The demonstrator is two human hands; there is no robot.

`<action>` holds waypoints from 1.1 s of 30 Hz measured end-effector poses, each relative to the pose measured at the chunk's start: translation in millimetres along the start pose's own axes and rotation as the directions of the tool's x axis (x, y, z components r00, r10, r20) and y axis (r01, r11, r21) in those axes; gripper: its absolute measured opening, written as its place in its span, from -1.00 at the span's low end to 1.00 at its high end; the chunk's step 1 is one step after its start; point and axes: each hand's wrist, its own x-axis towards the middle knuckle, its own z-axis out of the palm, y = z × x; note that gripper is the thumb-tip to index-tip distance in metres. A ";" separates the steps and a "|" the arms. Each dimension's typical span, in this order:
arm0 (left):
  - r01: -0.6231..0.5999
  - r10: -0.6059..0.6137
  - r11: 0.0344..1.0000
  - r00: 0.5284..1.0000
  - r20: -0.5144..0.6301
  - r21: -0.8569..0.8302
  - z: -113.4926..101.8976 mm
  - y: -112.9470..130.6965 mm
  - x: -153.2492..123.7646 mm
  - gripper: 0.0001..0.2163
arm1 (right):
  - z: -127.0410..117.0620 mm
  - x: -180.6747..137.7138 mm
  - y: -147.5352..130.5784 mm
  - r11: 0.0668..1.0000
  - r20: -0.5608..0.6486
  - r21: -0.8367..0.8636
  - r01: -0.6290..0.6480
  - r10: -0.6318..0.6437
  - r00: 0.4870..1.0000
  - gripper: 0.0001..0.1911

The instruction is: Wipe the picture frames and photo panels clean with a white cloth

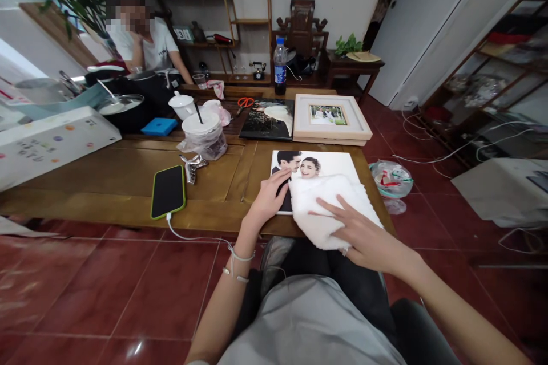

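A flat photo panel (pixel 342 162) with a printed portrait of two people lies near the table's front right edge. On its left side rests my left hand (pixel 272 197), fingers stretched out flat over the print. Over the panel's lower right part is a white fluffy cloth (pixel 314 228), which hangs a little past the front edge. My right hand (pixel 355 231) holds the cloth from above, its fingers spread across it; the thumb side is partly hidden. The cloth covers much of the portrait's lower part.
Behind the panel lie a white-framed picture (pixel 363 125) and a dark photo panel (pixel 261 120). A bottle (pixel 279 68) stands beyond. To the left are a charging phone (pixel 168 191), a lidded cup (pixel 201 125) and a long white box (pixel 55 145). A person (pixel 149 45) sits across.
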 end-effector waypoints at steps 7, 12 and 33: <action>0.003 -0.003 1.000 1.000 -0.004 -0.016 0.1 -0.5 -0.7 -0.69 | -8.3 11.8 51.4 0.975 -0.164 -0.010 -0.221 0.216 0.962 -0.74; 0.006 -0.006 1.000 1.000 0.017 0.001 -1.0 1.1 -0.7 -0.69 | -11.4 51.1 86.6 0.941 -0.239 -0.055 -0.334 0.312 0.919 -0.67; 0.014 -0.014 1.000 1.000 -0.016 -0.002 -0.1 0.5 -0.7 -0.61 | -10.9 5.2 -6.8 0.991 0.089 0.130 0.026 -0.038 0.995 -0.47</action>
